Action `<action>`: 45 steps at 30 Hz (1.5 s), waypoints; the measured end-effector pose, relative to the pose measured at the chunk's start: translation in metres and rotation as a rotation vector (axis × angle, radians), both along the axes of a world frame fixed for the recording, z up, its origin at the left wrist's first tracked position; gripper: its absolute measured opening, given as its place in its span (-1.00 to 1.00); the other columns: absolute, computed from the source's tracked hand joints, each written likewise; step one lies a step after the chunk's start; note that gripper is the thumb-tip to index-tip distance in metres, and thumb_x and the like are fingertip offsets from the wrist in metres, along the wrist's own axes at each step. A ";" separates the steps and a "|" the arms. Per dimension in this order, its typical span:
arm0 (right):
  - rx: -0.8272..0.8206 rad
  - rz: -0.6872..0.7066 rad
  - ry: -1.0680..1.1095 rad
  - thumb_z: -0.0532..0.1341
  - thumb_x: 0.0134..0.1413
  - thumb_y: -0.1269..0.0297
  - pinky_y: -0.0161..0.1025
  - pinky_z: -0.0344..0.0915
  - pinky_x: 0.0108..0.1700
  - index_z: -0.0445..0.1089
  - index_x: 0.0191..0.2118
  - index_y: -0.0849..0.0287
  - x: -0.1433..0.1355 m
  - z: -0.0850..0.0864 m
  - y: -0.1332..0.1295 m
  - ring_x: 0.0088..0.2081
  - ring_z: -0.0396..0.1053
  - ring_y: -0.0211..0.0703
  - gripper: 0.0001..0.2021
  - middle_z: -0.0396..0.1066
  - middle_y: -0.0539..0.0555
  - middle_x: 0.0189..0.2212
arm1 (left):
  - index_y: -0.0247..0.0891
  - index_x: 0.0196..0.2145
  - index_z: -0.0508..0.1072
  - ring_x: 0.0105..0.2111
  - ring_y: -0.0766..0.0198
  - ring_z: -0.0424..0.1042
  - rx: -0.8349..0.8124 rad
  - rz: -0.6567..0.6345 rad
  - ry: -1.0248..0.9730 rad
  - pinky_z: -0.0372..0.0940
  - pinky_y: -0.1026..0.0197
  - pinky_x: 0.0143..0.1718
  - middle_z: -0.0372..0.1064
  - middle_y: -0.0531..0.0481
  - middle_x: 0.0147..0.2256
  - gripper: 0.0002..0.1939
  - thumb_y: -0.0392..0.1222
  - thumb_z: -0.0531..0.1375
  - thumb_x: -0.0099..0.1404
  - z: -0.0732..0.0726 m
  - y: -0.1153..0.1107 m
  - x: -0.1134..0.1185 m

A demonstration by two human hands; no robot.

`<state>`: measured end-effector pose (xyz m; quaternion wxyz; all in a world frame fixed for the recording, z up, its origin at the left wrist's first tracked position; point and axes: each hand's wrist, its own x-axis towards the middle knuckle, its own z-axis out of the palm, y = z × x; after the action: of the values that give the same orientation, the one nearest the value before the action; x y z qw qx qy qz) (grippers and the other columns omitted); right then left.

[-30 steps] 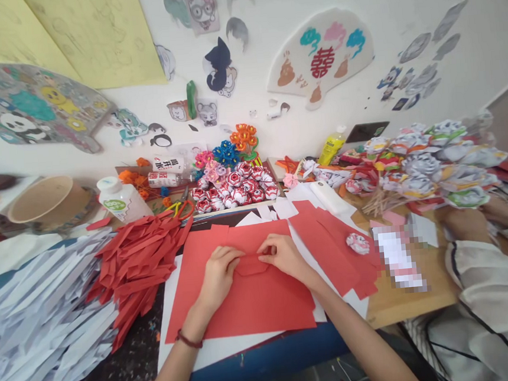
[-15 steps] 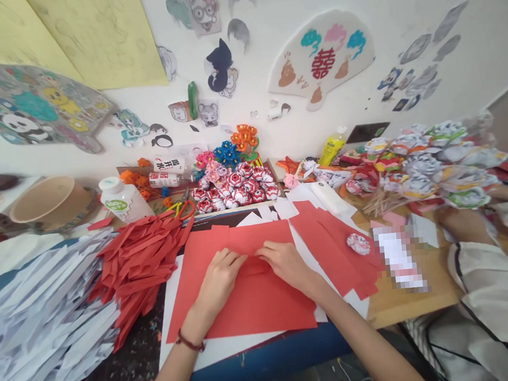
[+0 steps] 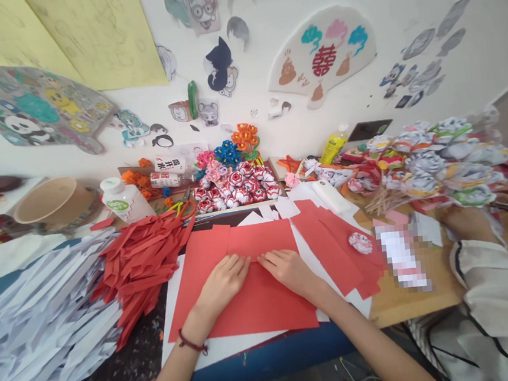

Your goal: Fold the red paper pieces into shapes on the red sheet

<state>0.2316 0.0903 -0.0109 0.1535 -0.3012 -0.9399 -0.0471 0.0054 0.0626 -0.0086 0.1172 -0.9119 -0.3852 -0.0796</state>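
Note:
My left hand [image 3: 227, 279] and my right hand [image 3: 288, 271] face each other over large red paper sheets [image 3: 269, 315]. Their fingertips are pressed together on a small piece of red paper [image 3: 254, 260], of which only a narrow edge shows between them. Red on red makes its outline hard to make out. White paper [image 3: 223, 349] sticks out beneath the sheets. To the left lie a heap of folded red paper strips [image 3: 141, 271] and a larger heap of folded white paper strips [image 3: 61, 320].
Red-and-white paper flowers [image 3: 240, 186] fill a box at the back, beside scissors [image 3: 187, 208]. A white bottle [image 3: 125, 200] stands behind the red strips. One paper flower [image 3: 360, 243] sits on red paper at right. A co-worker's sleeve [image 3: 503, 293] is at far right.
Both hands have come slightly down toward me, fingers now flatter on the small red paper, which shows less than before. At far right, the co-worker's arm has shifted.

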 end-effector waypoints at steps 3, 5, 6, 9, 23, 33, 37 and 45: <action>0.033 0.000 -0.025 0.04 0.27 0.57 -0.22 0.24 -0.34 0.44 -0.14 0.28 -0.001 -0.001 0.000 -0.30 0.39 -0.12 -0.76 0.45 0.16 -0.31 | -0.40 0.05 0.33 -0.22 0.14 0.39 0.019 -0.001 0.019 0.27 0.08 -0.17 0.46 -0.17 -0.20 -0.65 -0.50 -0.02 0.35 0.001 0.001 0.002; 0.050 -0.001 -0.048 0.05 0.27 0.57 -0.21 0.22 -0.36 0.44 -0.18 0.29 -0.002 -0.001 0.000 -0.34 0.38 -0.13 -0.78 0.44 0.14 -0.33 | -0.44 0.02 0.35 -0.25 0.14 0.39 0.037 -0.012 0.033 0.27 0.10 -0.22 0.47 -0.17 -0.23 -0.67 -0.49 -0.03 0.36 0.003 0.001 0.005; 0.050 -0.003 -0.063 0.05 0.26 0.57 -0.21 0.21 -0.37 0.43 -0.20 0.29 -0.003 0.000 0.000 -0.35 0.37 -0.13 -0.78 0.43 0.13 -0.35 | -0.45 0.01 0.36 -0.26 0.14 0.39 0.045 -0.015 0.048 0.27 0.10 -0.23 0.47 -0.16 -0.24 -0.68 -0.49 -0.03 0.36 0.004 0.002 0.007; 0.014 -0.029 -0.118 0.06 0.24 0.59 -0.22 0.21 -0.39 0.43 -0.23 0.29 -0.008 0.004 -0.002 -0.38 0.35 -0.15 -0.80 0.41 0.11 -0.38 | -0.45 -0.02 0.39 -0.26 0.15 0.38 0.045 0.004 0.105 0.26 0.12 -0.22 0.47 -0.14 -0.25 -0.68 -0.51 -0.01 0.34 0.010 0.000 0.012; -0.340 -0.176 -0.019 -0.02 0.19 0.60 -0.27 0.29 -0.20 0.29 0.17 0.15 0.002 0.019 -0.012 -0.19 0.42 -0.17 -0.52 0.41 0.11 -0.11 | -0.26 0.20 0.26 -0.13 0.10 0.30 -0.133 0.168 0.020 0.13 0.04 -0.16 0.44 -0.14 -0.04 -0.39 -0.53 0.04 0.19 0.022 -0.012 0.005; -0.312 -0.301 -0.187 0.05 0.08 0.58 -0.25 0.20 -0.40 0.37 0.04 0.20 -0.028 0.032 -0.016 -0.36 0.40 -0.15 -0.58 0.39 0.15 -0.18 | -0.25 0.05 0.42 -0.16 0.06 0.31 -0.133 0.229 -0.059 0.11 0.00 -0.17 0.45 -0.13 -0.23 -0.53 -0.47 0.05 0.22 0.021 -0.008 0.022; -0.337 -0.339 -0.174 0.05 0.08 0.58 -0.26 0.21 -0.42 0.40 0.02 0.22 -0.029 0.033 -0.017 -0.39 0.41 -0.17 -0.60 0.39 0.16 -0.16 | -0.19 -0.03 0.48 -0.17 0.06 0.32 -0.174 0.253 -0.126 0.10 -0.01 -0.19 0.48 -0.12 -0.29 -0.56 -0.48 0.06 0.21 0.025 -0.003 0.021; -0.448 -0.257 0.262 -0.07 0.25 0.57 -0.24 0.35 -0.03 0.13 0.28 -0.08 0.011 0.030 -0.025 -0.02 0.40 -0.17 -0.43 0.32 0.04 0.11 | -0.09 0.18 0.30 -0.09 0.13 0.34 -0.134 0.254 -0.287 0.16 0.06 -0.13 0.43 -0.06 0.02 -0.45 -0.45 0.03 0.28 0.028 -0.014 0.000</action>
<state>0.2422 0.0653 0.0187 0.1960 -0.4476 -0.8534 0.1817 0.0050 0.0490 0.0198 0.0094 -0.8410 -0.5143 -0.1677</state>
